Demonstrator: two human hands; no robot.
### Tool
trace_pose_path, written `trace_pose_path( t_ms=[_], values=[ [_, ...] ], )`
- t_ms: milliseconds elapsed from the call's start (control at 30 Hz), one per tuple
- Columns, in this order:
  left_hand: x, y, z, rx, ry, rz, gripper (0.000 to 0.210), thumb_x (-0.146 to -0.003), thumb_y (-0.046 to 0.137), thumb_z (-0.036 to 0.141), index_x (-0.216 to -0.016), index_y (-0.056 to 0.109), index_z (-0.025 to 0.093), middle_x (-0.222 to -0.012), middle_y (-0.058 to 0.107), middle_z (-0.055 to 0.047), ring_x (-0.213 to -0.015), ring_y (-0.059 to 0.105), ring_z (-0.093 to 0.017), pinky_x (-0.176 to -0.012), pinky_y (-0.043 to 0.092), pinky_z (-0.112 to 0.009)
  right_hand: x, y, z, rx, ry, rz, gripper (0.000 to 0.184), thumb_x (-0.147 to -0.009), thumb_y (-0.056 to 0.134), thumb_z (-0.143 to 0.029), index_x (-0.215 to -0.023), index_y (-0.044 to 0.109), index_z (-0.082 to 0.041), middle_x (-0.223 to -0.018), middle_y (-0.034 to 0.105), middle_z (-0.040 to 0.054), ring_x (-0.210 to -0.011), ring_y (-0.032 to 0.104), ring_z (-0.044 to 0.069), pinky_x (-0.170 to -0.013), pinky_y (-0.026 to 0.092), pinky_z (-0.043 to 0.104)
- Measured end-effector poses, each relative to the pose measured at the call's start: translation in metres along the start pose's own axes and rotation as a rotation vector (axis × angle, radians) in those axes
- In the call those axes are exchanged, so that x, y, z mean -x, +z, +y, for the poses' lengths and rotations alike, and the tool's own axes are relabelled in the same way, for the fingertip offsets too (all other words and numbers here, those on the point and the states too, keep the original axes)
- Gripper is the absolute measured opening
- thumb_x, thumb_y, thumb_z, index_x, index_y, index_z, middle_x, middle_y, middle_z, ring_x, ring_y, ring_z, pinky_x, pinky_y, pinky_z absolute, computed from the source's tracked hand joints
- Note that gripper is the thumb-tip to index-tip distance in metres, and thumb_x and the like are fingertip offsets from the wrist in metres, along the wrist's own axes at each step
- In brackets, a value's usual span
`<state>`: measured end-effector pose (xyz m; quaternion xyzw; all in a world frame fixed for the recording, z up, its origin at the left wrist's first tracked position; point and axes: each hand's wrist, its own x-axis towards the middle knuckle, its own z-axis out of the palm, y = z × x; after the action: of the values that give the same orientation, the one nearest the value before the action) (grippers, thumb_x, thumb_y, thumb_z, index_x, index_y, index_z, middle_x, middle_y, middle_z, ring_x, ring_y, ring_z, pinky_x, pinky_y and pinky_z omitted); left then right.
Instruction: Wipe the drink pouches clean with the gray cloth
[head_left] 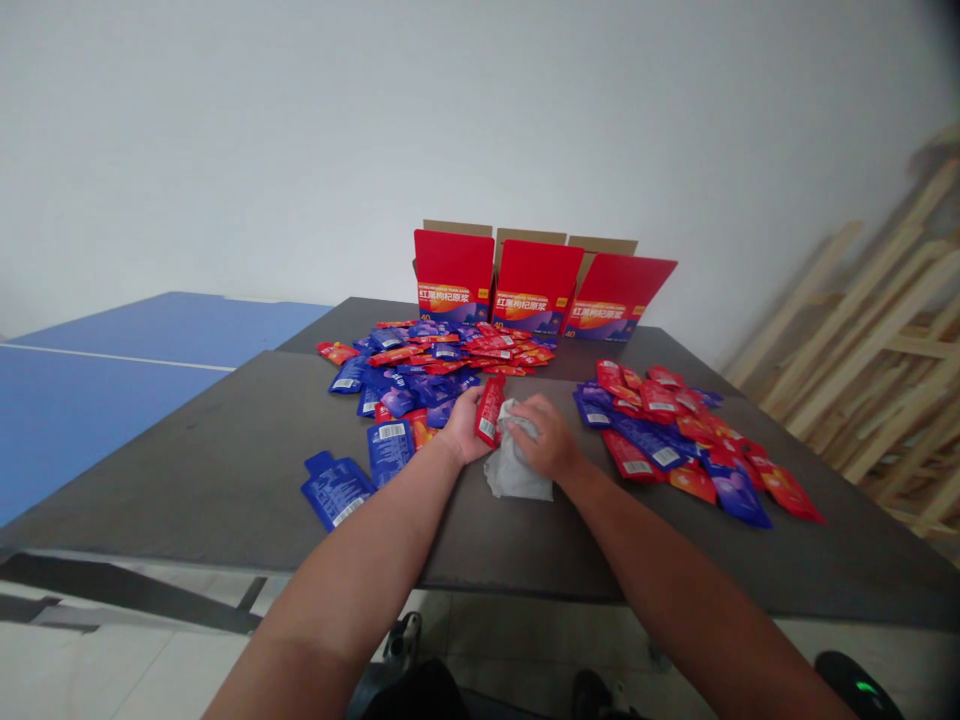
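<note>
both arms are bare as far as they show, entering from the bottom edge and converging toward the middle. the left forearm (367, 590) slants up and to the right, its wrist (454, 450) nearly straight and the left hand (471, 428) turned palm inward, partly upward, in a cradling grip; most of its fingers are hidden. the right forearm (660, 570) slants up and to the left, ending in the right hand (549, 436) with its back facing up and outward. the right fingers (534, 408) bend inward and down, gathered in a grasp. the two hands work close together, just apart, at about the same height.
</note>
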<state>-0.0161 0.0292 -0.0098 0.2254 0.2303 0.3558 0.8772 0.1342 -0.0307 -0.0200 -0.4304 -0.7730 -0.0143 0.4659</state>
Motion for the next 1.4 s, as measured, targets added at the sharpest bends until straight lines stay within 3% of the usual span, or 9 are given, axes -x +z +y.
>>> trace_pose_path(
  t_ms=[100, 167, 433, 933, 1133, 1267, 1400],
  values=[
    [-0.001, 0.002, -0.005, -0.032, -0.011, 0.01, 0.031, -0.085, 0.047, 0.035, -0.065, 0.059, 0.015, -0.051, 0.056, -0.004, -0.049, 0.057, -0.016, -0.053, 0.047, -0.027, 0.005, 0.002, -0.014, 0.029, -0.13, -0.15, 0.019, -0.087, 0.055, -0.029, -0.102, 0.065, -0.024, -0.098, 0.058, 0.0076, -0.09, 0.058, 0.02, -0.083, 0.051, 0.036],
    [0.0, 0.005, -0.01, -0.058, -0.046, -0.019, 0.031, -0.085, 0.049, 0.037, -0.065, 0.059, 0.015, -0.051, 0.057, -0.004, -0.053, 0.06, -0.018, -0.057, 0.049, -0.028, 0.006, 0.004, -0.017, 0.059, -0.133, -0.168, 0.018, -0.086, 0.056, -0.028, -0.101, 0.066, -0.025, -0.098, 0.058, 0.0073, -0.088, 0.058, 0.02, -0.08, 0.052, 0.035],
    [0.003, 0.016, -0.024, -0.262, -0.153, -0.041, 0.044, -0.081, 0.055, 0.056, -0.086, 0.068, 0.013, -0.068, 0.069, -0.01, -0.064, 0.067, -0.024, -0.066, 0.052, -0.035, 0.0, 0.007, -0.012, 0.095, 0.047, 0.045, 0.02, -0.089, 0.05, -0.027, -0.106, 0.061, -0.024, -0.1, 0.056, 0.0083, -0.093, 0.058, 0.023, -0.083, 0.052, 0.038],
    [0.01, 0.023, -0.029, -0.364, -0.049, -0.021, 0.041, -0.091, 0.046, 0.047, -0.105, 0.066, 0.014, -0.075, 0.072, -0.008, -0.064, 0.067, -0.02, -0.064, 0.052, -0.029, -0.005, 0.013, 0.013, 0.118, 0.268, 0.227, 0.023, -0.092, 0.041, -0.033, -0.103, 0.055, -0.019, -0.1, 0.059, 0.011, -0.098, 0.056, 0.024, -0.089, 0.047, 0.041],
    [0.012, 0.021, -0.031, -0.355, -0.046, -0.14, 0.046, -0.086, 0.055, 0.051, -0.111, 0.064, 0.014, -0.079, 0.071, -0.008, -0.069, 0.068, -0.019, -0.07, 0.053, -0.03, -0.005, 0.012, 0.029, 0.111, 0.396, 0.279, 0.021, -0.089, 0.044, -0.034, -0.098, 0.055, -0.018, -0.095, 0.062, 0.0092, -0.092, 0.057, 0.023, -0.084, 0.046, 0.038],
    [0.011, 0.022, -0.028, -0.321, 0.073, -0.168, 0.046, -0.079, 0.065, 0.028, -0.123, 0.057, 0.019, -0.087, 0.07, -0.005, -0.072, 0.067, -0.016, -0.071, 0.052, -0.027, -0.004, 0.01, 0.035, 0.144, 0.47, 0.239, 0.021, -0.087, 0.044, -0.031, -0.097, 0.056, -0.017, -0.093, 0.061, 0.008, -0.09, 0.055, 0.022, -0.083, 0.046, 0.036],
    [0.008, 0.021, -0.019, -0.201, 0.221, -0.013, 0.041, -0.079, 0.061, 0.026, -0.119, 0.056, 0.019, -0.075, 0.064, 0.0, -0.051, 0.055, -0.009, -0.048, 0.042, -0.019, 0.0, 0.012, 0.036, 0.225, 0.478, 0.139, 0.022, -0.085, 0.05, -0.031, -0.099, 0.06, -0.018, -0.093, 0.058, 0.0084, -0.091, 0.055, 0.023, -0.084, 0.046, 0.036]
  ],
)
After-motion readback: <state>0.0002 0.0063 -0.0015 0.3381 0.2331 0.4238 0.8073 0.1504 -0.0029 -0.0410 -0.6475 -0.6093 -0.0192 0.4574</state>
